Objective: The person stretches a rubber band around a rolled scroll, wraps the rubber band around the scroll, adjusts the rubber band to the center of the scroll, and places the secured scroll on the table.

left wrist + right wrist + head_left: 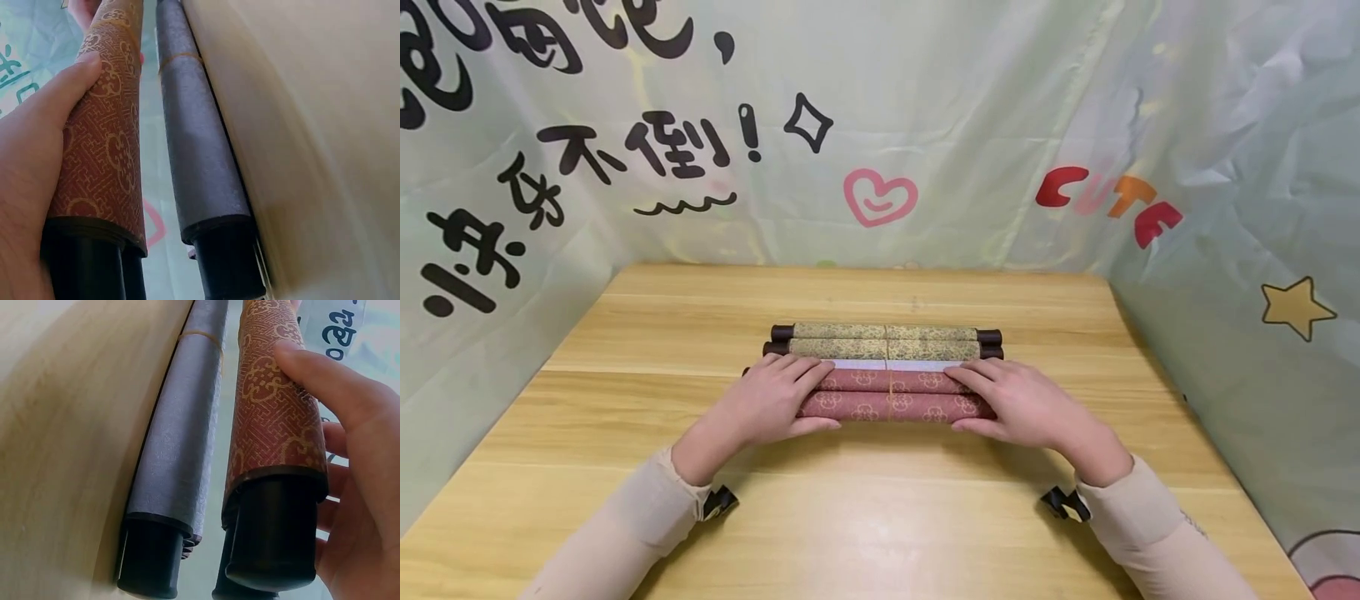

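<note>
A pair of red rolled scrolls [865, 407] with gold flower patterns and black end knobs lies across the space between both hands, a thin band round its middle. My left hand [767, 400] grips its left end, thumb along the near side and fingers over the top. Gripping the right end in the same way is my right hand [1026, 404]. Both wrist views show a gap between the red pair and a banded grey scroll [197, 131] resting on the table. From above, the grey scroll appears as a pale strip just beyond the red pair, partly hidden.
Behind the grey scroll, a banded pair of yellow patterned scrolls [842, 348] with dark knobs lies parallel to it. All are near the middle of a light wooden table [880, 517]. A printed cloth [977, 108] hangs at the back and both sides.
</note>
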`<control>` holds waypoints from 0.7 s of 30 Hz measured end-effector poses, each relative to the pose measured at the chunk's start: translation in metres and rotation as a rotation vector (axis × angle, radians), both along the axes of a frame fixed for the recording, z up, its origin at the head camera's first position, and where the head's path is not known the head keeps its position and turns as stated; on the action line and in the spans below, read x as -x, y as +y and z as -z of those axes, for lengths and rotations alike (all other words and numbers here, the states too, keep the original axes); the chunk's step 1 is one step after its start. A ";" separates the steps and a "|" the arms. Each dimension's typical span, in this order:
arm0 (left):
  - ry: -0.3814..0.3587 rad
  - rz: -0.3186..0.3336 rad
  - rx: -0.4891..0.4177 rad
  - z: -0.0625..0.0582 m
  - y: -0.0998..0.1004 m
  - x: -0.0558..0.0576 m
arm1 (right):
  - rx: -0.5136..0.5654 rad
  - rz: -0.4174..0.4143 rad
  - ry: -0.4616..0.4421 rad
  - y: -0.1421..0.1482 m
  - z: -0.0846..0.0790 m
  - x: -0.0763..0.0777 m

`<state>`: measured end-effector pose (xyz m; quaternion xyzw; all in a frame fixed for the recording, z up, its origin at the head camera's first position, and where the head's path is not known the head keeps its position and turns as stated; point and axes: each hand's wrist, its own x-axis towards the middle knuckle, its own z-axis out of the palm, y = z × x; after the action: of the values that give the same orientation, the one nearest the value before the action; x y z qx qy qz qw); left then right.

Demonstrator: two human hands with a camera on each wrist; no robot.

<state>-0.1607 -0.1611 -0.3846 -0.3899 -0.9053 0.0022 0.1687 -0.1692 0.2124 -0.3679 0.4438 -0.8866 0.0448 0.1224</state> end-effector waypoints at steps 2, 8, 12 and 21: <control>-0.015 0.000 0.004 0.001 0.000 -0.001 | -0.007 0.001 -0.012 0.000 0.001 -0.001; -0.061 -0.006 0.036 0.003 0.000 -0.005 | -0.014 -0.020 -0.017 0.000 0.006 -0.003; -0.119 -0.017 0.064 0.004 0.000 -0.009 | -0.019 -0.034 -0.014 0.000 0.009 -0.004; -0.135 -0.020 0.070 0.006 0.001 -0.016 | -0.032 -0.029 -0.054 -0.003 0.011 -0.007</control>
<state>-0.1444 -0.1604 -0.3905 -0.3860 -0.9177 0.0092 0.0933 -0.1618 0.2096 -0.3792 0.4570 -0.8837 0.0445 0.0908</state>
